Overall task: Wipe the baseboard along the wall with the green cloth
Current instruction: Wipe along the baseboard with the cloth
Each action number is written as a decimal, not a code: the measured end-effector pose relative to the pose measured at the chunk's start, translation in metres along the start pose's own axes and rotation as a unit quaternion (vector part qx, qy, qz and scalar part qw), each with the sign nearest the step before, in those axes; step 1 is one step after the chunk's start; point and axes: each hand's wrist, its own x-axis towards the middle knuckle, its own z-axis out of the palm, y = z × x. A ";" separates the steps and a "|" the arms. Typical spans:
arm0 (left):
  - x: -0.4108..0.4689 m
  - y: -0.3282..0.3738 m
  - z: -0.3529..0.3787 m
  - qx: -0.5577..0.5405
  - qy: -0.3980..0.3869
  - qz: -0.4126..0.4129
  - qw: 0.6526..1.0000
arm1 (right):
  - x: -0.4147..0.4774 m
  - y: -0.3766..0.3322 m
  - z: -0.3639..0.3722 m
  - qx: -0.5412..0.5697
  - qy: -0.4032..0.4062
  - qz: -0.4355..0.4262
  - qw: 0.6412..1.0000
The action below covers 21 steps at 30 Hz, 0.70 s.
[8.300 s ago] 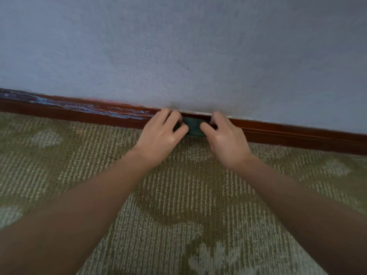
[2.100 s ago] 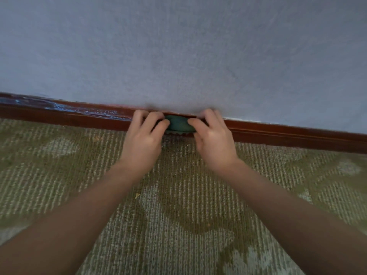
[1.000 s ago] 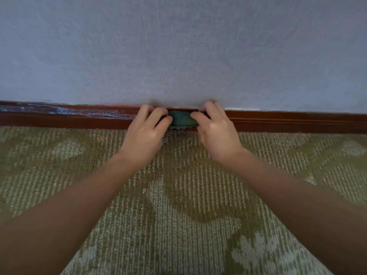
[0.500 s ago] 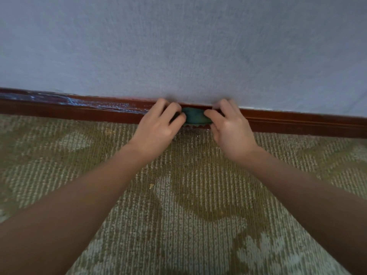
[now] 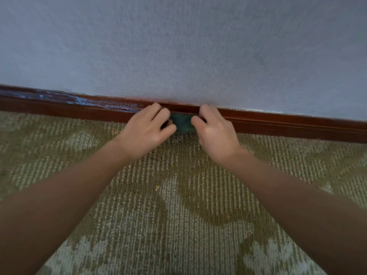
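A dark red-brown baseboard runs along the foot of the pale wall. The green cloth is bunched small against the lower face of the baseboard, just above the carpet. My left hand grips the cloth's left end with curled fingers and thumb. My right hand grips its right end the same way. Only the middle of the cloth shows between the two hands. Left of my hands the baseboard's top carries a wet, bluish sheen.
A pale blue-grey textured wall fills the upper half. Green and cream patterned carpet covers the floor up to the baseboard. A small crumb lies on the carpet between my forearms.
Both hands with the cloth have slid a little to the right along the baseboard since a second ago, and the cloth sits lower on the board's face. The grip is unchanged.
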 end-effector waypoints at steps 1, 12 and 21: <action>-0.004 -0.002 0.001 0.003 -0.005 0.007 1.000 | 0.001 -0.003 0.002 -0.008 -0.003 -0.009 1.000; -0.010 -0.014 0.006 0.009 0.002 0.065 0.998 | 0.009 0.000 0.009 -0.080 -0.027 -0.129 0.988; -0.008 -0.006 -0.003 -0.028 0.028 -0.046 0.998 | 0.010 -0.001 0.000 -0.024 0.029 -0.044 0.998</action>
